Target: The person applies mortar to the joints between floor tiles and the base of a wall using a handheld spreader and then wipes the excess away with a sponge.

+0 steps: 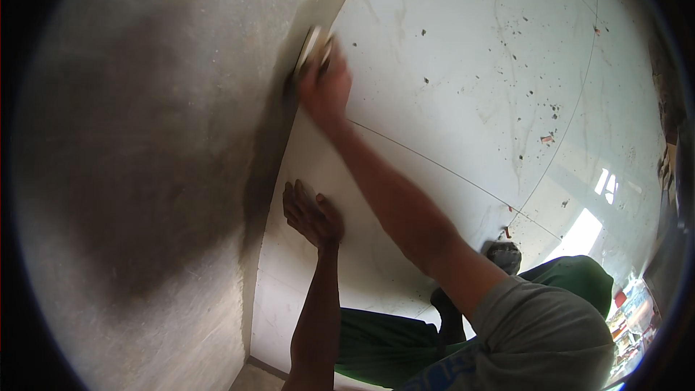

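Observation:
My right hand [324, 90], blurred by motion, grips a pale flat block-like tool [311, 43] at the seam where the grey plastered wall [145, 116] meets the white veined floor tiles [449, 101]. Below it, my left hand [311, 213] rests on a tile beside the wall, fingers stretched out and holding nothing that I can see. Thin joint lines run between the tiles.
My legs in green trousers [565, 275] and a dark shoe [499, 253] are at the lower right. Dark specks and small reddish bits [546, 139] are scattered on the tiles. Colourful clutter [633, 308] shows at the right rim.

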A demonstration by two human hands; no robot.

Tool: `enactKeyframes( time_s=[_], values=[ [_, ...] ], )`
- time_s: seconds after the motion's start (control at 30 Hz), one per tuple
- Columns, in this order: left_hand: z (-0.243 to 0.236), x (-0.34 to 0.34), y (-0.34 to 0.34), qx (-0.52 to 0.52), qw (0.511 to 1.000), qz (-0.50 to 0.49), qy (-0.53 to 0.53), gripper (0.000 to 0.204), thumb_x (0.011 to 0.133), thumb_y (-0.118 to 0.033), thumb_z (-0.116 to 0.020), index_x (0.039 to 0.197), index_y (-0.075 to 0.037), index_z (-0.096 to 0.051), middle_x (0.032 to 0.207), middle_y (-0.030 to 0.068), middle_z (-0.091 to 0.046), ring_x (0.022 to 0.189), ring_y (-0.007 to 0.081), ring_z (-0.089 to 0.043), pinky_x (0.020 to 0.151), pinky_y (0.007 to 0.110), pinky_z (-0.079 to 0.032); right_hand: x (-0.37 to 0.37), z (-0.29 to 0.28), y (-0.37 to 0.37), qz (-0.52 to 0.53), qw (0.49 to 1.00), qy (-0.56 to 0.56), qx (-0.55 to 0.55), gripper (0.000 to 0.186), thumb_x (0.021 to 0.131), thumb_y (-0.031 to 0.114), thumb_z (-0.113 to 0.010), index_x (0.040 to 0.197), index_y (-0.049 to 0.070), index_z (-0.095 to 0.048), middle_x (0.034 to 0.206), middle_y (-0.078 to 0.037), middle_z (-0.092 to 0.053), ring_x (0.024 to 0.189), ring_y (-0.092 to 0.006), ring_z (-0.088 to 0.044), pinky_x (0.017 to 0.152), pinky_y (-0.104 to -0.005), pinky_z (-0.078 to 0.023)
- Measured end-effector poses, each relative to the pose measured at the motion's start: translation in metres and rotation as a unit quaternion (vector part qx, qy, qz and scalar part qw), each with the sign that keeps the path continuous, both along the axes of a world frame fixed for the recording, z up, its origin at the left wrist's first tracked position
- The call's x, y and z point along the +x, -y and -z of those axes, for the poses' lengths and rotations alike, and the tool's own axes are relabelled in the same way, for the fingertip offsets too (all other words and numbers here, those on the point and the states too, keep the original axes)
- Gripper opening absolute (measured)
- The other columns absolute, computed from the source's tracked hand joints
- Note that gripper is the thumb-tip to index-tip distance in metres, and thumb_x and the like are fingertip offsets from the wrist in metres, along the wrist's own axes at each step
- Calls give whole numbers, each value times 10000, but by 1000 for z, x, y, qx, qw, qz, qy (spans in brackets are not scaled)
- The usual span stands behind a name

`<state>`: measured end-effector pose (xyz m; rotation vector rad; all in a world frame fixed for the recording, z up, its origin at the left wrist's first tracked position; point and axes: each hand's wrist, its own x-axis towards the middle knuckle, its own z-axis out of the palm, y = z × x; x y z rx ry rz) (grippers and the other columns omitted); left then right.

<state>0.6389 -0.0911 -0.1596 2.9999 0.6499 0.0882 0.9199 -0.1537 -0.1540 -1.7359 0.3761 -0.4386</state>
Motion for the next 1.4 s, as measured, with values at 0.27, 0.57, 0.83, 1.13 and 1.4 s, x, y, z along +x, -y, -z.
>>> enactKeyframes(
  time_s=[0.27, 0.57, 0.83, 1.13, 1.4],
  values=[
    [-4, -10, -3, 0, 1000, -7, -8, 665, 1090, -556, -357, 1524, -70, -484, 1594, 222, -434, 1476, 425, -392, 1142, 603, -328, 68, -33, 43, -91, 989, -95, 59, 537, 1011, 114, -551, 1504, -78, -457, 1330, -307, -648, 1201, -418, -682, 1018, -455, -544],
    [-8, 0, 0, -26, 999, -19, -2, 684, 1086, -572, -349, 1529, -68, -479, 1603, 223, -426, 1484, 423, -382, 1140, 607, -326, 78, -42, 44, -49, 997, 55, 16, 645, 967, 145, -584, 1522, -133, -410, 1129, -324, -616, 1022, -495, -617, 930, -569, -499],
    [-13, 2, -4, -2, 1000, -14, 13, 667, 1090, -542, -346, 1528, -56, -473, 1596, 230, -432, 1467, 436, -402, 1126, 607, -337, 110, -58, 59, -29, 997, 49, 43, 574, 960, 161, -586, 1442, -142, -521, 1117, -338, -698, 1015, -426, -726, 934, -465, -579],
    [-16, 4, -3, -17, 1000, -22, 11, 657, 1085, -529, -379, 1535, -59, -469, 1601, 223, -423, 1477, 427, -390, 1142, 604, -325, 136, -57, 63, 39, 991, 105, -80, 486, 939, 271, -632, 1253, -98, -667, 953, -335, -727, 835, -401, -749, 729, -475, -581],
    [-18, 0, -1, -5, 1000, -18, -1, 658, 1084, -515, -381, 1524, -36, -474, 1596, 237, -421, 1486, 426, -381, 1142, 599, -326, 68, -26, 22, 17, 997, 81, 3, 596, 965, 254, -646, 1445, -89, -562, 869, -261, -756, 801, -369, -773, 781, -432, -608]
  ],
)
